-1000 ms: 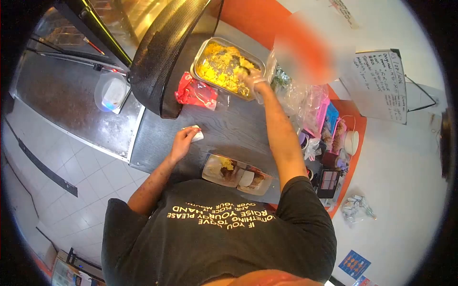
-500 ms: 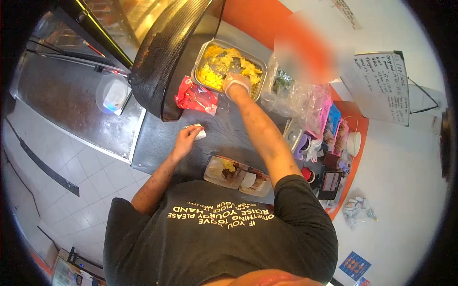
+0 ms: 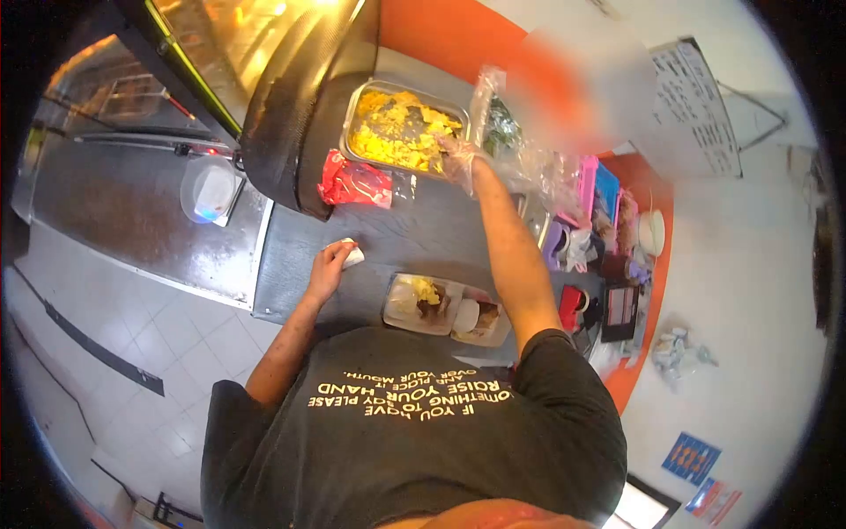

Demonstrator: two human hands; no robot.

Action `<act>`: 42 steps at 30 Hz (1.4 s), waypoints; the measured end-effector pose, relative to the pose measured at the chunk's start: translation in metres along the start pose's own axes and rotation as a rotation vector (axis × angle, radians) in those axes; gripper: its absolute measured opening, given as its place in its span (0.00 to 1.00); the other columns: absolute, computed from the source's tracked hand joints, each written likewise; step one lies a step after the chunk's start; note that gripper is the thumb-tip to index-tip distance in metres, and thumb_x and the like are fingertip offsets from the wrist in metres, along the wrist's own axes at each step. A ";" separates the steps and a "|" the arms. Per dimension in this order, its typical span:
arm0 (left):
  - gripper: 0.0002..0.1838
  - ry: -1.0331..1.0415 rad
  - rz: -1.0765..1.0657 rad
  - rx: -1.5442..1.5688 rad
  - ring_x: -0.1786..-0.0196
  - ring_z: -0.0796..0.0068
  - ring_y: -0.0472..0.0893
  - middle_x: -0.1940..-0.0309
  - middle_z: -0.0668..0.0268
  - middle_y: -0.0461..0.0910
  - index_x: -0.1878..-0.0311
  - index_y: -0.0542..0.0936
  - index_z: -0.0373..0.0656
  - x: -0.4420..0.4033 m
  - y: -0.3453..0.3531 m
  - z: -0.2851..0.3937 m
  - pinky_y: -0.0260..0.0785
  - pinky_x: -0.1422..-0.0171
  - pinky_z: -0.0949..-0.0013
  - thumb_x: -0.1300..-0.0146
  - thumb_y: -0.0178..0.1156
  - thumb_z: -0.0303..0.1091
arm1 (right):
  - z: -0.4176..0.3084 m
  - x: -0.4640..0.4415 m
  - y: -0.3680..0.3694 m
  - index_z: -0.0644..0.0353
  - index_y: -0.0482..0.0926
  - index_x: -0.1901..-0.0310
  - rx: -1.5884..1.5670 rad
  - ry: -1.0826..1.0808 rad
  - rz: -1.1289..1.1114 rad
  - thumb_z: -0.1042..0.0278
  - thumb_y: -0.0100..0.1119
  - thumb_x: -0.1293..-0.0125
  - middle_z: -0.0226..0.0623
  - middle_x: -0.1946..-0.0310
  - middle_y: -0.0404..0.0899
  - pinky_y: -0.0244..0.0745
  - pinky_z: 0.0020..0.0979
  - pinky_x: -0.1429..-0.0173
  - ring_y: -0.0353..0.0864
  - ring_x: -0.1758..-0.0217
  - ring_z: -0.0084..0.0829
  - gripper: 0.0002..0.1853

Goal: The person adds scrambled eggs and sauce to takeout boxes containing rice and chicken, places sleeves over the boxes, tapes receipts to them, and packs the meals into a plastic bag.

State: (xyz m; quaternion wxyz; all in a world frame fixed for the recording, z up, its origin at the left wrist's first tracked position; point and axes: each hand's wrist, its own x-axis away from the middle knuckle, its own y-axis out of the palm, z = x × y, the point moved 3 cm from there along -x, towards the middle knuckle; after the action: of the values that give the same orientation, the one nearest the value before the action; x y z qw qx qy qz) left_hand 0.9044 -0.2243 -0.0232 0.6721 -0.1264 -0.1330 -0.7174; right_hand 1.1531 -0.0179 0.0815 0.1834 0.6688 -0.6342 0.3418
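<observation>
One tray point(image 3: 352, 116) holds yellow food point(image 3: 383, 137); the right hand point(image 3: 460, 160) is at its right end, fingers' spread and grip unclear. Below the tray, left hand point(image 3: 330, 262) fingers pinch one partly hidden white piece point(image 3: 354, 257).

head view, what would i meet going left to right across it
Round tub, left hand, gloved right hand, pink basket, whiteboard.
</observation>
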 end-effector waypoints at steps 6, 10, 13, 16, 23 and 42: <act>0.12 0.058 -0.032 -0.168 0.54 0.74 0.78 0.59 0.58 0.83 0.57 0.83 0.37 0.014 -0.006 0.001 0.69 0.49 0.72 0.40 0.59 0.33 | 0.035 0.123 -0.061 0.49 0.78 0.62 -0.063 0.024 0.044 0.45 0.65 0.44 0.21 0.88 0.63 0.53 0.25 0.81 0.58 0.86 0.18 0.18; 0.12 0.090 -0.043 -0.193 0.57 0.73 0.79 0.60 0.60 0.82 0.55 0.83 0.39 0.038 -0.009 0.009 0.70 0.51 0.71 0.43 0.60 0.28 | 0.121 0.214 -0.098 0.52 0.79 0.61 -0.176 -0.037 0.219 0.45 0.65 0.46 0.27 0.74 0.74 0.64 0.24 0.71 0.70 0.74 0.20 0.20; 0.13 0.146 -0.048 -0.251 0.60 0.74 0.79 0.61 0.61 0.82 0.54 0.82 0.40 0.044 -0.010 -0.007 0.70 0.54 0.72 0.44 0.59 0.26 | 0.219 0.225 -0.127 0.53 0.77 0.64 -0.056 0.047 0.105 0.43 0.63 0.45 0.24 0.84 0.68 0.56 0.24 0.80 0.63 0.84 0.17 0.20; 0.14 0.178 -0.090 -0.309 0.62 0.78 0.78 0.61 0.63 0.81 0.54 0.82 0.40 0.056 0.003 -0.002 0.70 0.58 0.74 0.44 0.58 0.25 | 0.293 0.230 -0.136 0.55 0.79 0.61 0.323 0.450 0.225 0.43 0.64 0.46 0.28 0.80 0.72 0.60 0.27 0.77 0.68 0.79 0.19 0.23; 0.14 0.131 -0.239 -0.314 0.64 0.82 0.76 0.63 0.66 0.80 0.53 0.81 0.41 0.075 0.047 0.011 0.69 0.61 0.77 0.42 0.56 0.23 | 0.358 0.191 -0.098 0.65 0.74 0.51 0.477 -0.232 0.998 0.61 0.60 0.41 0.54 0.57 0.78 0.71 0.42 0.48 0.76 0.52 0.54 0.21; 0.19 0.227 -0.196 -0.226 0.62 0.78 0.76 0.59 0.66 0.77 0.46 0.77 0.41 0.113 0.051 -0.009 0.70 0.60 0.73 0.44 0.57 0.21 | 0.383 0.180 -0.091 0.66 0.54 0.33 0.486 -0.287 0.812 0.71 0.51 0.39 0.60 0.42 0.66 0.61 0.42 0.34 0.66 0.38 0.56 0.32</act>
State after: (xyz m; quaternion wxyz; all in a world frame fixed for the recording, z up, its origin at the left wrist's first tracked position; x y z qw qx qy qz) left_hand 0.9483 -0.3358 0.0105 0.5913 -0.1057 0.0133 -0.7994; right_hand 1.3209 -0.3962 -0.0449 -0.2148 0.4316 -0.7645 0.4280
